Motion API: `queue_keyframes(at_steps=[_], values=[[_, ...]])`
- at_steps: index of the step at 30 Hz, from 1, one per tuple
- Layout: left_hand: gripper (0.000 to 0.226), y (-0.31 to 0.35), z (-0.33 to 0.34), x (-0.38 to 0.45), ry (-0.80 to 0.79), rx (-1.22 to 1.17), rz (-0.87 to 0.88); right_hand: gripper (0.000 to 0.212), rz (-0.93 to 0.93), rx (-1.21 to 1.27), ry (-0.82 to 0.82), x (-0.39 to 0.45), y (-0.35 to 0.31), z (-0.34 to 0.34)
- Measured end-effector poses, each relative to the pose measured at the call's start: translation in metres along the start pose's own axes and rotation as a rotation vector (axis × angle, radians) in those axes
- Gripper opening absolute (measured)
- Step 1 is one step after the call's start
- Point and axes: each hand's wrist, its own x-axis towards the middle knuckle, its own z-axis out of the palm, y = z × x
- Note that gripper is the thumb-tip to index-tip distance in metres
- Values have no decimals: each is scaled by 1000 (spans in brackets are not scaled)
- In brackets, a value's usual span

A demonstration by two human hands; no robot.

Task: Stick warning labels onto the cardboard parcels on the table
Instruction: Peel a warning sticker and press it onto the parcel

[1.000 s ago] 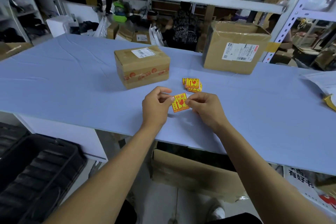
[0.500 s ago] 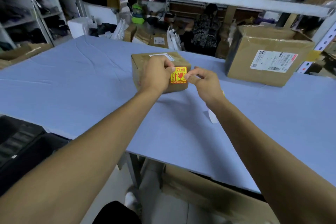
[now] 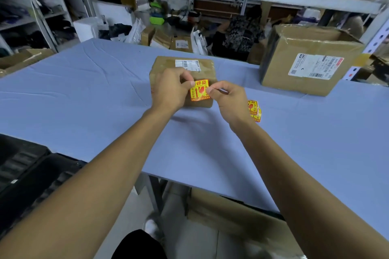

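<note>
Left hand (image 3: 171, 88) and right hand (image 3: 228, 99) pinching yellow warning label (image 3: 200, 90), small cardboard parcel (image 3: 166, 65) behind

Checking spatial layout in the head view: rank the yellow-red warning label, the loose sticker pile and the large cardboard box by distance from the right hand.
1. Yellow-red warning label: pinched at the right hand.
2. Loose sticker pile: beside its wrist.
3. Large cardboard box: far right, behind.

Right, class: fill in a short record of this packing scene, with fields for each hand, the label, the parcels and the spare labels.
left hand: pinching the label's left edge
right hand: pinching the label's right edge
label: yellow and red, held in front of the small parcel
small parcel: mid-table, behind the hands
large parcel: far right
spare labels: stacked by the right wrist
table: blue
</note>
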Motion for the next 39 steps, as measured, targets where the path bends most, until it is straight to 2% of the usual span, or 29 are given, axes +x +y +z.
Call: queue_keyframes(at_steps=[5, 10, 16, 19, 24, 39], values=[[4, 0, -8, -15, -19, -132, 37, 7, -33, -33, 37, -15, 0, 2], [16, -8, 11, -34, 3, -235, 82, 12, -29, -20, 79, -25, 13, -2], [31, -16, 20, -33, 84, -346, -21, 12, -9, -105, 124, -21, 21, 2], [34, -21, 22, -34, 172, -330, -23, 11, -33, -149, 166, -22, 22, 7], [26, -18, 21, -36, 273, -265, 5, 13, -98, -225, 179, -21, 18, 11], [30, -18, 32, -24, 316, -262, -44, 24, -46, -252, 217, -6, 20, 17]])
